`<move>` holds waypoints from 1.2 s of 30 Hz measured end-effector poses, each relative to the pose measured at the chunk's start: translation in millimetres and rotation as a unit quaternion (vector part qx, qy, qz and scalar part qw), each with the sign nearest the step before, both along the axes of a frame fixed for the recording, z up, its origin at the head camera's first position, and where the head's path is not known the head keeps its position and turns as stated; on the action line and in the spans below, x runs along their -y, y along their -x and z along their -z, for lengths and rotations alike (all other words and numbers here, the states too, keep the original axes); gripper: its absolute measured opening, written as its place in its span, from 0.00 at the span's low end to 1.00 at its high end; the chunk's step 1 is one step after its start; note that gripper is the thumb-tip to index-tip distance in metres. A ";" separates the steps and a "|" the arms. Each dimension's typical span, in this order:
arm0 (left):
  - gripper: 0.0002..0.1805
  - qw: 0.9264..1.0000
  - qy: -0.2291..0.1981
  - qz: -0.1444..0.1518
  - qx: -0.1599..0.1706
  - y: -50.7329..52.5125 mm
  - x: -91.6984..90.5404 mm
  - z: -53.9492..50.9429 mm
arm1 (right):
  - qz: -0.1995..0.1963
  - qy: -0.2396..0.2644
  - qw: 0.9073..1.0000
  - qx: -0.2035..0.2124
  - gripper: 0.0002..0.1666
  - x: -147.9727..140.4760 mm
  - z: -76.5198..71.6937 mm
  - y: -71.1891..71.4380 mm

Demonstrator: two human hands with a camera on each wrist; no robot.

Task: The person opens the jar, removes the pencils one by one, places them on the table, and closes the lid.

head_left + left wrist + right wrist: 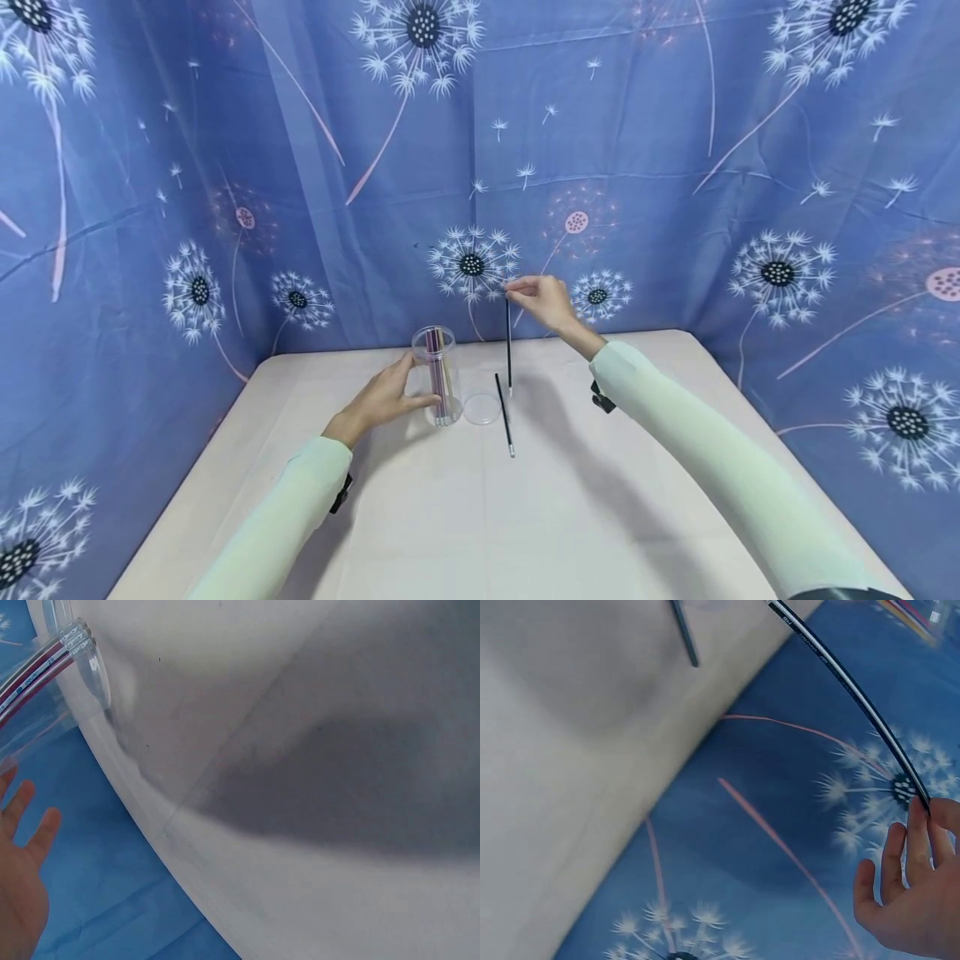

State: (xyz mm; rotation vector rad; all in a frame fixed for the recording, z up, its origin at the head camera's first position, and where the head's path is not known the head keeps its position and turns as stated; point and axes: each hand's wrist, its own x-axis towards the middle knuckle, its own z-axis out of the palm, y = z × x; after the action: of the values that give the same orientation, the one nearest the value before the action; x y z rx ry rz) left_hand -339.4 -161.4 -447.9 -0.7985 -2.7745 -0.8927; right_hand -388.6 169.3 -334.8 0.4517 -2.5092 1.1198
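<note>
I saw the right hand (546, 302) pinching a black pencil (508, 346) by its top, nearly upright, beyond the clear jar (422, 377) of pencils (439, 379) that the left hand (382, 395) held

No word, brand or number can be read with certainty. Upper right in the right wrist view, a dark pencil (857, 694) bears pale print too small to make out; upper left in the left wrist view, blue marks on a pencil in a clear container (102, 681) are equally illegible.
</note>
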 end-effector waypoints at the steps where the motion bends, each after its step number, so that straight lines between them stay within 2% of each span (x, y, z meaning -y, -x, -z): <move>1: 0.55 1.000 0.000 0.000 -0.001 0.1 0.3 0.3 | 0.001 -0.008 1.000 0.000 0.12 -0.5 4.3 0.7; 12: 0.56 1.000 0.004 -0.006 0.007 0.2 -0.4 1.5 | -0.001 -0.019 0.997 0.070 0.13 -4.4 45.8 -2.1; 16: 0.57 1.000 0.006 -0.010 0.010 -0.3 -1.4 0.4 | -0.004 -0.021 0.997 0.068 0.13 -6.2 57.8 -2.9; 23: 0.58 1.000 0.008 -0.017 0.013 -2.5 -1.1 -2.2 | -0.046 0.014 0.998 0.033 0.11 -5.7 79.2 -2.3; 25: 0.58 1.000 0.009 -0.016 0.011 -2.2 -0.7 -2.5 | -0.045 0.009 0.999 0.021 0.11 -4.7 85.4 -0.7; 29: 0.58 1.000 0.011 -0.012 0.004 -0.9 0.4 -1.6 | -0.026 -0.008 0.999 0.024 0.11 -3.2 96.9 2.9; 33: 0.58 1.000 0.011 -0.009 0.002 -0.4 0.6 -0.1 | -0.019 -0.018 0.998 0.063 0.14 -1.5 104.7 4.6; 36: 0.57 1.000 0.009 -0.010 0.004 -0.7 0.3 -0.1 | -0.027 -0.013 0.994 0.109 0.17 -0.6 107.9 3.8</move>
State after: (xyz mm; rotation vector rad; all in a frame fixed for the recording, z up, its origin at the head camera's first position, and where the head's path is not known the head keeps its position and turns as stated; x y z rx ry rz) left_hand -338.7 -161.7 -447.8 -0.7707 -2.7966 -0.8717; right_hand -392.4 169.9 -442.7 0.4287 -2.7156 1.2179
